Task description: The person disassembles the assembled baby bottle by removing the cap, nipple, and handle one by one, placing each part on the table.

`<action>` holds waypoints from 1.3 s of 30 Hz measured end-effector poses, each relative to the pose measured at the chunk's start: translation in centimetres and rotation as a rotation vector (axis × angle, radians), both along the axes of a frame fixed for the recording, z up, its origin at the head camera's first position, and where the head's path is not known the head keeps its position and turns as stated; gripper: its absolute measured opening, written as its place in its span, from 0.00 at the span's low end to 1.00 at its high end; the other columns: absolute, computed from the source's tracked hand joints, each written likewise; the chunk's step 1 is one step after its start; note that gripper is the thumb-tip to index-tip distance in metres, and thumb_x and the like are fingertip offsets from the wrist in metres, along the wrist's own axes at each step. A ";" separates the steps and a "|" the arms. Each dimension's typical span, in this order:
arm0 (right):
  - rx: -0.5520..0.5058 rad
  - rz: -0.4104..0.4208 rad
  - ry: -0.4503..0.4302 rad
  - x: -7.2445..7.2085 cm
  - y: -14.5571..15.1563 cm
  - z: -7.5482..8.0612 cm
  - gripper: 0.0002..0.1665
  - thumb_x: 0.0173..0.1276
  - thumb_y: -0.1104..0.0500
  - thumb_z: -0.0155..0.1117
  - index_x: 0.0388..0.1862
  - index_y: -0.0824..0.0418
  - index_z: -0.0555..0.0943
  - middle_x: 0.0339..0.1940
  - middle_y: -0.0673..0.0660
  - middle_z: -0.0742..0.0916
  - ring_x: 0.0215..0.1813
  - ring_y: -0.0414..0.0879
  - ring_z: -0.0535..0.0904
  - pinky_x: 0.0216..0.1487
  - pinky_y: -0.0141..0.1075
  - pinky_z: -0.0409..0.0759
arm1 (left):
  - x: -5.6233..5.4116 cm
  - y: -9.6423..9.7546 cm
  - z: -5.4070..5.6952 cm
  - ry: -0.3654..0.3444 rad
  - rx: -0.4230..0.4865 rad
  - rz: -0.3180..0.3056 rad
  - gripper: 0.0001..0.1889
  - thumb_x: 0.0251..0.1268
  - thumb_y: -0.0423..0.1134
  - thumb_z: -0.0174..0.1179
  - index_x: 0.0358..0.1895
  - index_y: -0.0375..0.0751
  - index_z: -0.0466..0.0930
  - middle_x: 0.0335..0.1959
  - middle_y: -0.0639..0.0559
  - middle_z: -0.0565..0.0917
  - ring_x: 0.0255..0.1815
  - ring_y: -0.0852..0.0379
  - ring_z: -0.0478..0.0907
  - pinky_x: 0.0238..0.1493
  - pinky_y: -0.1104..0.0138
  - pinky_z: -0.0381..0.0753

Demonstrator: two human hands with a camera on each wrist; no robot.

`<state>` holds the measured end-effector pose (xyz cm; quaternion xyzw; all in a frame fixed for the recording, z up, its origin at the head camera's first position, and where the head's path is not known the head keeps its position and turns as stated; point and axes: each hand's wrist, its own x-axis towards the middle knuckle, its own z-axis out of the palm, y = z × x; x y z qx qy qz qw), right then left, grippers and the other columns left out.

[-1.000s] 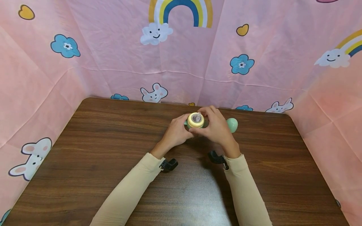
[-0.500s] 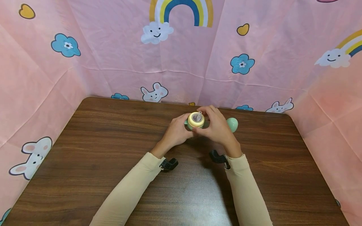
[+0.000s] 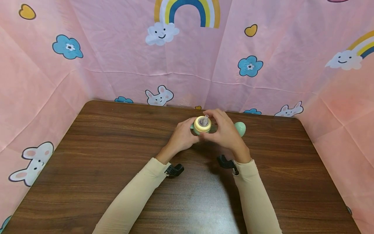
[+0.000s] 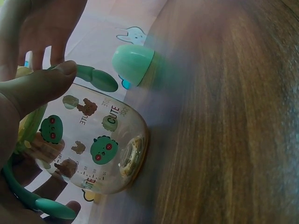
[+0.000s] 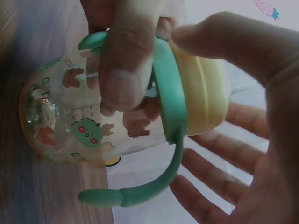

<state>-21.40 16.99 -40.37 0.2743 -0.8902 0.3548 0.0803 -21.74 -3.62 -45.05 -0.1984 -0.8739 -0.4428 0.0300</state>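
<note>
Left grip (image 3: 184, 132): clasped around the bottle (image 4: 117, 133), with its thumb reaching across the clear body beside one of the green handles (image 5: 149, 192). Caution: the body appears smooth, so a twist applied at the top may make the bottle rotate within this hold.

Right grip (image 3: 224, 128): curved around the yellow collar (image 5: 205, 93), thumb on one side, fingers part-spread on the other, palm clear of the bottle. The pressure applied cannot be told. Caution: uneven thumb and finger force may make the collar slip or tip the bottle.

Bottle: spout (image 3: 206, 117) uppermost, between both grips, toward the rear of the desk (image 3: 131, 139). Whether the base touches the desk cannot be confirmed.

Green cap (image 3: 240, 129): on the desk, dome upward, just beside the right grip. Caution: an outward swing of that grip may knock it over. Behind the desk hangs a pink printed cloth (image 3: 193, 58).
</note>
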 end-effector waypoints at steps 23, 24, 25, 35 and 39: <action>0.009 0.027 -0.021 0.1 0.0 0.2 0.42 0.59 0.58 0.80 0.73 0.64 0.79 0.60 0.61 0.86 0.63 0.65 0.79 0.62 0.57 0.79 | -0.1 0.0 -0.2 0.012 0.006 -0.005 0.39 0.61 0.39 0.84 0.75 0.33 0.78 0.69 0.39 0.84 0.69 0.41 0.82 0.69 0.48 0.80; 0.004 0.035 -0.025 0.1 0.1 0.3 0.42 0.59 0.59 0.80 0.73 0.64 0.78 0.61 0.61 0.86 0.64 0.65 0.79 0.63 0.58 0.80 | -0.1 0.0 -0.2 0.011 0.010 -0.005 0.39 0.62 0.39 0.84 0.75 0.33 0.78 0.68 0.39 0.84 0.69 0.41 0.82 0.69 0.48 0.80; 0.001 0.041 -0.029 0.0 0.1 0.2 0.42 0.59 0.59 0.80 0.74 0.64 0.78 0.62 0.61 0.85 0.64 0.64 0.78 0.63 0.58 0.80 | -0.1 0.0 -0.2 0.011 0.013 -0.007 0.39 0.62 0.39 0.84 0.75 0.33 0.78 0.68 0.39 0.84 0.69 0.41 0.82 0.69 0.48 0.80; 0.018 -0.054 -0.025 0.2 -0.4 -0.1 0.47 0.59 0.46 0.90 0.72 0.63 0.80 0.57 0.60 0.82 0.59 0.58 0.79 0.61 0.54 0.80 | -0.1 -0.1 -0.1 -0.003 0.006 -0.002 0.39 0.60 0.39 0.83 0.75 0.35 0.78 0.67 0.41 0.85 0.68 0.42 0.82 0.69 0.49 0.80; 0.021 -0.078 -0.001 0.2 -0.5 -0.2 0.46 0.58 0.46 0.91 0.69 0.64 0.81 0.56 0.61 0.83 0.56 0.56 0.79 0.59 0.53 0.80 | -0.1 -0.1 -0.1 0.006 0.002 -0.005 0.40 0.61 0.42 0.84 0.75 0.35 0.78 0.68 0.41 0.85 0.68 0.42 0.82 0.69 0.50 0.80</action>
